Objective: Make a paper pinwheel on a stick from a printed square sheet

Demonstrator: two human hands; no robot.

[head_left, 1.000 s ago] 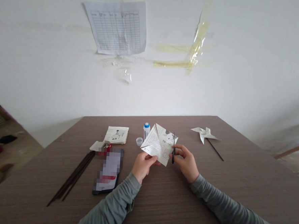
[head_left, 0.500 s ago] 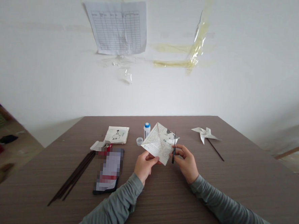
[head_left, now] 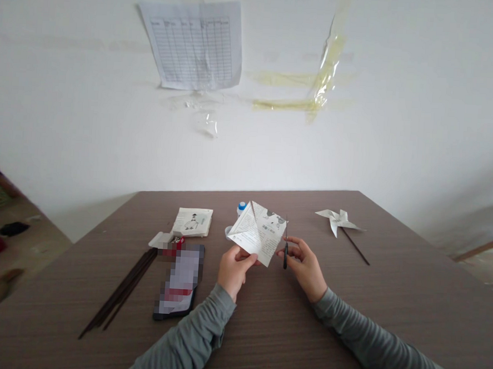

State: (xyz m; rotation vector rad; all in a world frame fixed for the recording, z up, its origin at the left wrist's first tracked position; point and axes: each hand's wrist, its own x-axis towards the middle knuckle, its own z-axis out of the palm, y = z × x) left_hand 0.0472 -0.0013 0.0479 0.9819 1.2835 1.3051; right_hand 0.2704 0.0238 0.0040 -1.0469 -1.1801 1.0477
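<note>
Between thumb and fingers, my left hand (head_left: 233, 270) pinches the near edge of a printed square of paper (head_left: 264, 235). The sheet is tilted, and slits or creases run inward from its left and far corners. My right hand (head_left: 306, 268) grips a pair of scissors (head_left: 285, 254) by dark handles, the blades pointing away from me. They are just right of the sheet's right corner. Whether the blades touch the paper I cannot tell. Behind the sheet, a glue bottle (head_left: 242, 207) with a blue cap is partly hidden.
A finished paper pinwheel (head_left: 339, 221) on a stick lies at the right. To the left are a stack of printed paper squares (head_left: 192, 222), a small red-and-white box (head_left: 171, 245), several dark sticks (head_left: 125, 288) and a phone (head_left: 180, 280). A wall rises behind the table (head_left: 295, 343).
My left hand has shifted the paper a little to the left, away from the scissors, and it now covers more of the glue bottle. My right hand has barely moved.
</note>
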